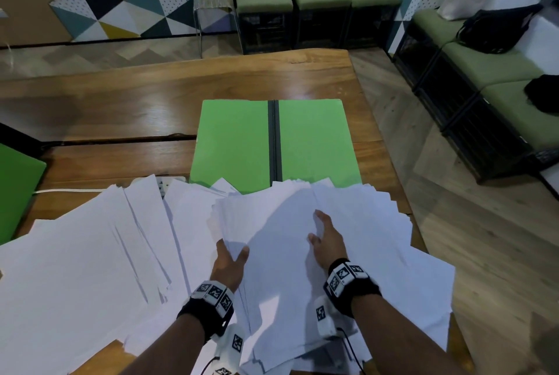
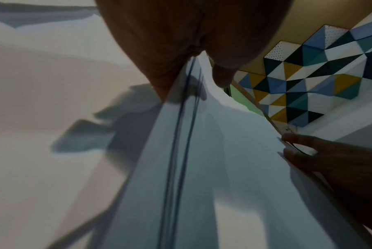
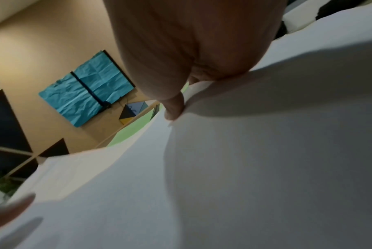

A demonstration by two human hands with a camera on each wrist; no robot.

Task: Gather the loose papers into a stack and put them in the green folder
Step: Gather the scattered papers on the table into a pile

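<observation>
Well, the left hand (image 1: 230, 259) pinches blank white papers (image 1: 281, 223) fanned past the table's (image 1: 121, 96) near edge; the right hand (image 1: 328, 238) seemingly presses flat; the green folder (image 1: 273, 142) lies open beyond

papers (image 1: 90, 253): white matt paper | green folder (image 1: 236, 139): smooth matt card | table (image 1: 121, 96): glossy grained wood

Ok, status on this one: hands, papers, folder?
Left hand grips a bunch of papers; right hand lies flat on it. Other sheets lie loose, fanned out. Green folder open, empty, near edge under papers.
</observation>
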